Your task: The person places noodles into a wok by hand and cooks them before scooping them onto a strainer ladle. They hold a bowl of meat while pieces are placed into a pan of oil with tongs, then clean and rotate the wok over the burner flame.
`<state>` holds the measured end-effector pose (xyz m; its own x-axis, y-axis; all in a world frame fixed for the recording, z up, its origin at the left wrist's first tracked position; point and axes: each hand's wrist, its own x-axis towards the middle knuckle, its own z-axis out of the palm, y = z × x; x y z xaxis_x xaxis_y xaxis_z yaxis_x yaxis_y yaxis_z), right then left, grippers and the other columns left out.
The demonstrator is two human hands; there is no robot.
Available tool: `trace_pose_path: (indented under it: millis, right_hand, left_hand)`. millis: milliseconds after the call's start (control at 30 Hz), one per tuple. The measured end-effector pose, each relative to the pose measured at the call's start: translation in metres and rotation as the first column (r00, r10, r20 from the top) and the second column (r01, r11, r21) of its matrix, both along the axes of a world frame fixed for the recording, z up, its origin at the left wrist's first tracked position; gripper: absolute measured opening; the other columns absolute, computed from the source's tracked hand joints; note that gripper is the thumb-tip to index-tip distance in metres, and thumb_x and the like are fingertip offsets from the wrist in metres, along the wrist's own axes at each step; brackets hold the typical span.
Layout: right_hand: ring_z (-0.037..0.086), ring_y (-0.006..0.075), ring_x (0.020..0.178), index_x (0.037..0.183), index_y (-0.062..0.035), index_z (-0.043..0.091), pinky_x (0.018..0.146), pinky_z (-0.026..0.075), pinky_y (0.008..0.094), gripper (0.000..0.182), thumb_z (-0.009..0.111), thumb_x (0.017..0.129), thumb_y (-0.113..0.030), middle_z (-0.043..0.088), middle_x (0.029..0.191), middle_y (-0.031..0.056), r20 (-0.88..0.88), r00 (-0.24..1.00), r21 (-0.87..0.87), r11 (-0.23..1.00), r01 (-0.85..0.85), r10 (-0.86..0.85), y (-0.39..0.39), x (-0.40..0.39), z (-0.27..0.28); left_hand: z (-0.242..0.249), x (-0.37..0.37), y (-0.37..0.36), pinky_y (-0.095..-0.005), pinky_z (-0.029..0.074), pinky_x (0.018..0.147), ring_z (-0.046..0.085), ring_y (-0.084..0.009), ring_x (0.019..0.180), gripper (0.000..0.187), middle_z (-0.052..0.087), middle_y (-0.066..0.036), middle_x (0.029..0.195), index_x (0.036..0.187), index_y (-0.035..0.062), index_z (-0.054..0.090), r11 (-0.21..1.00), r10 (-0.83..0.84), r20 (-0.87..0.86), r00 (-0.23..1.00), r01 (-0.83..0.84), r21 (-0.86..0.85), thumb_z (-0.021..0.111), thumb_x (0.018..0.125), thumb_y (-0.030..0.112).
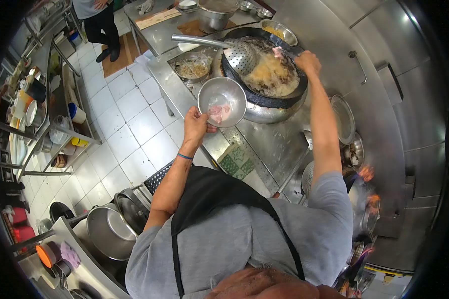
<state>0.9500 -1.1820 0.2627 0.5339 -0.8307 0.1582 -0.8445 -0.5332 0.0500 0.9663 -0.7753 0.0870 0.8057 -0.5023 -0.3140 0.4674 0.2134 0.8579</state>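
My left hand (195,122) grips the rim of a steel bowl (236,89) with its thumb and fingers. Several pieces of raw pink meat (218,112) lie in the bowl, which is held beside the wok. Over the far right rim of the wok (279,101) reaches my right hand (308,63), its fingers partly extended and nothing visible in them. A pink piece of meat (278,51) shows just left of those fingers, over the bubbling oil (274,74). A perforated strainer ladle (240,58) rests across the wok's left side, its long handle pointing left.
A pan with a strainer (192,68) stands left of the wok, and a metal bowl of yellow food (279,31) behind it. A green patterned cloth (237,160) lies near my body. Flames (366,173) show at right. Another person (99,25) stands on the far left.
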Motion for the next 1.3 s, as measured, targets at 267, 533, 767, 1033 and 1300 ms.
trace_pose_path:
  millis: [267,533,767,1033,1300]
  right_hand:
    - [0.067,0.0346,0.111,0.121,-0.0091,0.07,0.095,0.051,0.0421,0.045,0.066,0.089,-0.041,0.07,0.115,0.0201,0.375,0.9,-0.091,0.975,-0.202,0.222,0.029,-0.029,0.012]
    - [0.073,0.0304,0.088,0.11,-0.0075,0.074,0.081,0.057,0.0397,0.03,0.074,0.086,-0.027,0.074,0.106,0.0119,0.112,0.708,-0.001,0.712,-0.702,0.697,0.197,-0.152,0.053]
    - [0.072,0.0357,0.082,0.107,-0.0055,0.075,0.071,0.057,0.0456,0.027,0.072,0.085,-0.022,0.073,0.098,0.0191,0.068,0.741,0.028,0.741,-0.671,0.668,0.213,-0.16,0.02]
    - [0.071,0.037,0.091,0.106,-0.0137,0.076,0.08,0.055,0.0474,0.025,0.07,0.087,-0.029,0.073,0.103,0.0163,0.176,0.91,-0.12,0.926,-0.359,0.376,0.155,-0.164,0.062]
    - [0.069,0.0396,0.1,0.111,-0.015,0.074,0.086,0.053,0.0489,0.035,0.066,0.089,-0.04,0.072,0.104,0.0186,0.099,0.992,-0.181,0.982,-0.054,0.073,0.012,-0.117,-0.021]
  left_hand:
    - [0.012,0.002,0.017,-0.0357,0.061,0.049,0.067,-0.0262,0.056,0.016,0.062,-0.016,0.08,0.093,0.0033,0.041,1.0,0.018,-0.024,1.0,-0.018,-0.026,0.058,0.093,0.003]
    - [0.037,-0.004,-0.003,-0.0345,0.062,0.052,0.068,-0.0228,0.058,0.014,0.064,-0.014,0.077,0.095,0.0024,0.046,0.99,-0.04,0.069,0.997,0.049,-0.131,0.059,0.094,0.005]
    - [0.048,-0.02,-0.024,-0.033,0.061,0.051,0.068,-0.0211,0.057,0.011,0.061,-0.008,0.072,0.093,0.0034,0.048,0.99,-0.1,0.188,0.977,0.117,-0.082,0.059,0.094,0.004]
    - [0.021,-0.012,-0.016,-0.0344,0.061,0.049,0.068,-0.0238,0.056,0.013,0.058,-0.009,0.076,0.092,0.0038,0.044,0.996,-0.037,0.057,0.998,0.042,-0.082,0.057,0.094,0.002]
    - [0.016,-0.011,-0.006,-0.0348,0.061,0.047,0.069,-0.0259,0.058,0.016,0.055,-0.01,0.079,0.091,0.0043,0.04,0.995,-0.014,0.006,1.0,0.014,-0.095,0.055,0.094,0.0]
